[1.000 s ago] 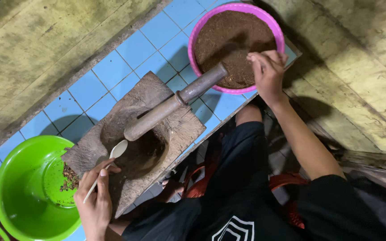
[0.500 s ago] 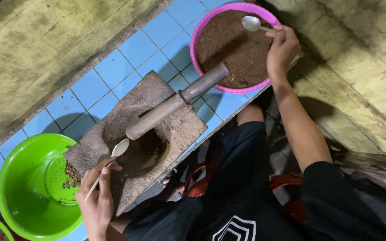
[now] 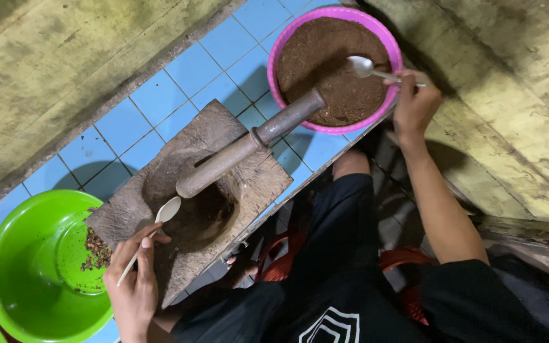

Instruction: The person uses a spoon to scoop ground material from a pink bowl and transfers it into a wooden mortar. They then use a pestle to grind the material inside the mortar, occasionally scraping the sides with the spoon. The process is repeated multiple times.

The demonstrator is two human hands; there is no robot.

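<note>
Left hand (image 3: 136,286) pinches a white plastic spoon (image 3: 150,234), fingers closed round its handle — the bowl hovers at the rim of the stone mortar (image 3: 192,197), where the long pestle (image 3: 249,145) lies slanted across. Right hand (image 3: 414,105) grips a metal spoon (image 3: 376,70), its tip over the brown powder in the pink basin (image 3: 335,67). Beside the mortar, on the blue tiles (image 3: 160,95) — a green basin (image 3: 39,267) with a few brown bits.
</note>
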